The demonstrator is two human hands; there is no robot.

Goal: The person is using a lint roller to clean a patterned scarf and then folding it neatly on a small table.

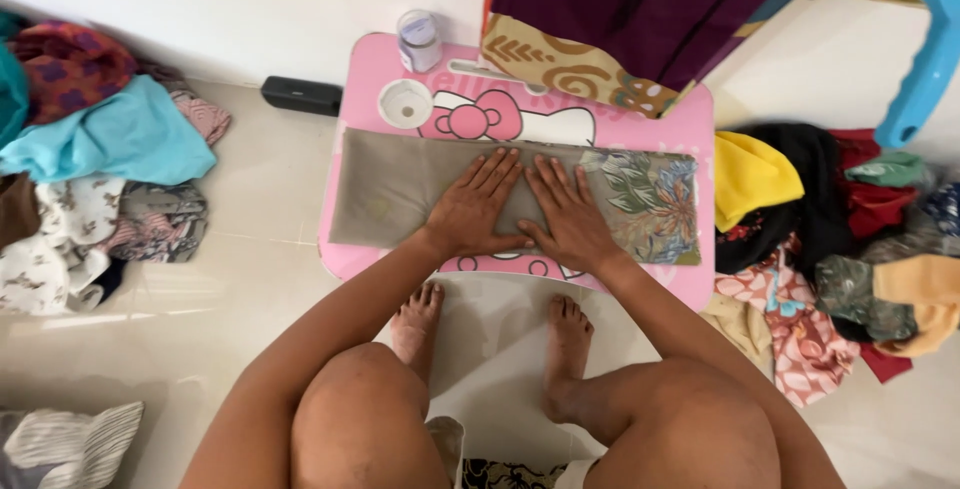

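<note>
Pale glossy floor tiles (200, 329) and a white wall fill the frame, with a small pink worktop (690, 129) standing at the upper centre. Across the worktop lies a folded cloth (390, 189), a long flat strip that is plain grey-brown on its left part and printed with leaves and flowers at its right end.

Both hands rest flat on the middle of that cloth, side by side and nearly touching. The left hand (475, 211) lies palm down with fingers spread and straight, so its grip is apart and clamped on nothing. The right hand (568, 217) lies the same way, fingers open and pressed onto the fabric just where the plain part meets the printed part.

Behind the cloth, at the upper left of the worktop, sit a white round lid (405, 104) and a small clear jar (419, 39), close to each other. A purple cloth with a patterned tan border (600, 9) hangs over the worktop's far right corner.

Heaps of clothes lie on the floor: a teal and patterned pile (100, 149) at the left of the frame, and a yellow, black and red pile (830, 229) at the right. The person's bare knees and feet show at the bottom, feet under the worktop's near edge.
</note>
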